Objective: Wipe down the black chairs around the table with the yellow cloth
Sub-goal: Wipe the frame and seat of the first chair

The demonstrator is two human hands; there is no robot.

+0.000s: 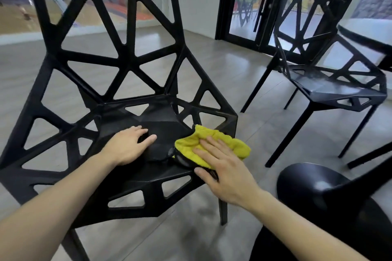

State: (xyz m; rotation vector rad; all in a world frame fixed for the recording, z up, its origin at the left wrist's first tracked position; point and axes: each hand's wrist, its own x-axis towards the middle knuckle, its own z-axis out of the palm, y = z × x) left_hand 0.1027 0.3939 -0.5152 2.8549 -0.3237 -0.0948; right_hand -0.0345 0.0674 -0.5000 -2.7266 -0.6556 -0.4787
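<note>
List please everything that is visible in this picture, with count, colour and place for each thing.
near chair: one, black, open lattice frame, left and centre, right in front of the person
far chair: one, black, same lattice design, at right by the table
yellow cloth: one, yellow, on the right front part of the near chair's seat
table: one, pale top with dark edge, far right, only partly in view
rounded black object: one, black, lower right, cannot tell what it is
floor: grey planks
glass doors: black frames, at back
left hand: rests on the near chair's seat
right hand: presses flat on the yellow cloth
</note>
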